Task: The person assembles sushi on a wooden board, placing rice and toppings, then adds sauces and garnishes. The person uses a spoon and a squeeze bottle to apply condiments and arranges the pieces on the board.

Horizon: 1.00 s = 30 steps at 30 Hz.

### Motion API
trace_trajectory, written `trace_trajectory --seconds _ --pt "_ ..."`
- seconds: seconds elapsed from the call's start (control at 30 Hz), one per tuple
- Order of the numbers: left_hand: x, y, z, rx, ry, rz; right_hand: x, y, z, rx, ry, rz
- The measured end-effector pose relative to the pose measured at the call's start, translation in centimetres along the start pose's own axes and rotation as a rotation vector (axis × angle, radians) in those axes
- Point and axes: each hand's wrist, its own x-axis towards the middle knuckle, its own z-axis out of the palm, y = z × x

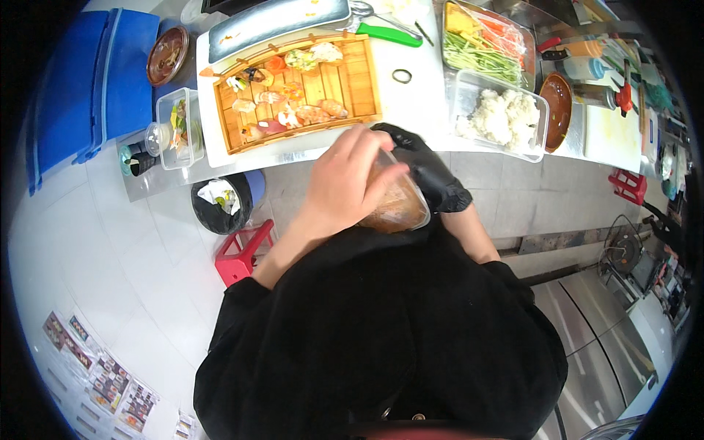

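Close to my body I hold a clear plastic container [398, 205] with brownish-orange contents that I cannot name. My bare left hand [346, 174] lies over its upper left side, fingers bent at the far edge and thumb across the top. My right hand [427, 167], in a black glove, grips the container's right side; its fingertips are partly hidden. Just beyond, on a white cutting board [411, 103], stands a wooden sushi boat [352, 81] bearing several pieces of sushi [312, 114].
A long plate [279, 29], scissors [363, 9] and a green-handled knife [389, 34] lie at the back. Right of the boat are a vegetable tray [480, 62], a tub of rice [506, 121] and a brown bowl [557, 110]. A bin [220, 205] and red stool [246, 253] stand below left.
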Motion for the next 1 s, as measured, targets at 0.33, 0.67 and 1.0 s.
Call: trace_trajectory --seconds 0.33,0.67,1.0 --pt "2.6 -16.3 -22.0 0.060 0.656 -0.129 2.0 6.1 -5.7 -0.328 0.707 -0.049" --pt "11.2 -40.2 -23.4 0.845 0.623 -0.179 4.9 5.4 -7.2 -1.195 0.853 -0.215" --pt "9.2 -37.1 -20.5 0.804 0.249 -0.035 8.3 6.8 -6.6 -1.440 0.820 0.264"
